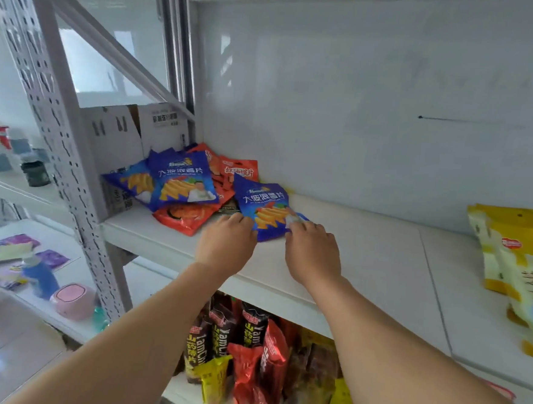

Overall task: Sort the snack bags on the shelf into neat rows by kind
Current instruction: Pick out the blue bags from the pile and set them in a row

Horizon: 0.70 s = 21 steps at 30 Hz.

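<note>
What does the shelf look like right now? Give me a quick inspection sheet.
Surface: white shelf board, middle stretch bare.
Job's things: blue snack bag pulled forward; two more blue bags overlapping red bags in a pile at left; yellow bags at right.
Clutter: cardboard box behind the pile.
Grippers: left hand and right hand both touch the front bag's lower edge; firmness of grip unclear.
Cables: nothing seen.
Surroundings: mixed snack bags on the lower shelf; side table with small items.
</note>
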Each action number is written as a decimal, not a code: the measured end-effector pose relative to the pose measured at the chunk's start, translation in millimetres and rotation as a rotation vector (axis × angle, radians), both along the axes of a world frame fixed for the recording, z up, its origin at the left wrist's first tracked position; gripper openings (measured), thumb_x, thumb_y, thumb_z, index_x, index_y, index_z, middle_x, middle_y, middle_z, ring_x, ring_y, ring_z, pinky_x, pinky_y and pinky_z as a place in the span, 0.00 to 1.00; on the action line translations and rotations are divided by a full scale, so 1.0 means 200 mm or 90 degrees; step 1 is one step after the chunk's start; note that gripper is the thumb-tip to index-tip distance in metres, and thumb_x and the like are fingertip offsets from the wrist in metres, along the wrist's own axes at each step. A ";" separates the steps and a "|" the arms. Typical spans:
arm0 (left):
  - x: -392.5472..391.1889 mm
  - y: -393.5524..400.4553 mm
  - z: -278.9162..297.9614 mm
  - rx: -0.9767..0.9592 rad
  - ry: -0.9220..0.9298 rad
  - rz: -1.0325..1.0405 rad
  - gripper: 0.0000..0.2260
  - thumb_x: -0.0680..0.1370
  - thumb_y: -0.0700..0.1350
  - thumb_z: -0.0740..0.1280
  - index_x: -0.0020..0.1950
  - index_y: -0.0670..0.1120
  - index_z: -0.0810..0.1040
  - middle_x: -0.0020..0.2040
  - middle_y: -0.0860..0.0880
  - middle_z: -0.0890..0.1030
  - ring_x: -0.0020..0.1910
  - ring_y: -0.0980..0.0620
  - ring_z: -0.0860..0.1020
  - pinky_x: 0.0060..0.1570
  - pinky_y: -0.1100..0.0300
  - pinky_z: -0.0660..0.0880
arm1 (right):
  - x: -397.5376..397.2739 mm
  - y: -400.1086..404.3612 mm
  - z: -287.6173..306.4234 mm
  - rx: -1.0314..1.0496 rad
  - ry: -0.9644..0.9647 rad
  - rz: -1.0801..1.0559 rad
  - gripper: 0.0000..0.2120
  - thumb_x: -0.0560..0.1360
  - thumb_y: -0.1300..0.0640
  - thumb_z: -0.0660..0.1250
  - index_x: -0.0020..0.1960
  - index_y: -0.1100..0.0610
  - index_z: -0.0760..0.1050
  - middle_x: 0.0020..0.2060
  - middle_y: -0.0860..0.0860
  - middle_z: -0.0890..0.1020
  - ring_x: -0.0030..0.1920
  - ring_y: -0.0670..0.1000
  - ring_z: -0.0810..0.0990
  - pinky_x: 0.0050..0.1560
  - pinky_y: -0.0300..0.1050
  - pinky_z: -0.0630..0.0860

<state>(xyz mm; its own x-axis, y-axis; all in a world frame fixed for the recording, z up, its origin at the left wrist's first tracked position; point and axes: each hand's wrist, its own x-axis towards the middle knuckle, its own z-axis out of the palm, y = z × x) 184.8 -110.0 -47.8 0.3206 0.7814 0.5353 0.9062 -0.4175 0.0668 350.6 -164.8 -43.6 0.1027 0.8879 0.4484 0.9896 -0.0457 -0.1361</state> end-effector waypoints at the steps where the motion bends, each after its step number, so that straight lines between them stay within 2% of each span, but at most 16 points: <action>1: -0.03 0.04 -0.01 -0.003 -0.019 0.008 0.12 0.81 0.51 0.61 0.58 0.48 0.80 0.54 0.51 0.82 0.55 0.47 0.79 0.42 0.54 0.74 | -0.03 0.05 0.00 -0.002 0.016 -0.009 0.18 0.83 0.51 0.54 0.71 0.54 0.68 0.68 0.53 0.74 0.63 0.56 0.73 0.57 0.50 0.69; 8: -0.16 0.32 0.01 0.006 -0.062 0.041 0.10 0.80 0.50 0.62 0.52 0.46 0.80 0.49 0.47 0.82 0.52 0.43 0.80 0.39 0.54 0.70 | -0.15 0.42 0.01 -0.007 0.090 -0.051 0.17 0.81 0.47 0.57 0.65 0.56 0.71 0.61 0.56 0.77 0.60 0.59 0.75 0.57 0.52 0.70; 11: -0.18 0.48 0.05 -0.032 -0.048 0.078 0.15 0.82 0.53 0.60 0.59 0.46 0.79 0.58 0.45 0.81 0.63 0.42 0.75 0.54 0.49 0.74 | -0.13 0.58 0.01 -0.016 0.107 -0.070 0.20 0.81 0.44 0.57 0.66 0.56 0.72 0.62 0.56 0.76 0.61 0.59 0.74 0.59 0.53 0.69; 13: -0.21 0.58 0.08 -0.055 -0.082 0.107 0.17 0.82 0.54 0.60 0.65 0.47 0.76 0.63 0.45 0.78 0.66 0.42 0.72 0.62 0.47 0.71 | -0.10 0.68 0.02 -0.029 0.131 -0.099 0.21 0.80 0.43 0.58 0.67 0.56 0.71 0.63 0.57 0.75 0.62 0.60 0.73 0.61 0.53 0.68; 18: -0.33 0.80 0.13 -0.082 -0.149 0.194 0.18 0.82 0.51 0.59 0.69 0.47 0.73 0.67 0.44 0.75 0.67 0.41 0.70 0.64 0.46 0.68 | -0.08 0.87 0.04 -0.205 0.266 -0.224 0.29 0.77 0.38 0.58 0.71 0.53 0.66 0.67 0.57 0.72 0.66 0.61 0.70 0.65 0.57 0.66; 21: -0.41 0.89 0.11 -0.105 -0.242 0.246 0.19 0.82 0.51 0.59 0.71 0.46 0.72 0.70 0.42 0.73 0.69 0.39 0.68 0.66 0.43 0.67 | -0.13 0.91 0.00 -0.227 0.232 -0.234 0.34 0.74 0.34 0.60 0.71 0.54 0.66 0.65 0.56 0.75 0.65 0.59 0.72 0.61 0.53 0.66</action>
<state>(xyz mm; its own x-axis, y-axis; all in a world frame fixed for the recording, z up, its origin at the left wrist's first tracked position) 101.9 67.2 -24.8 -0.1960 0.8869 0.4184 0.8908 -0.0173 0.4541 324.3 16.9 -44.5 0.5200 0.8541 0.0101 0.7938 -0.4789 -0.3749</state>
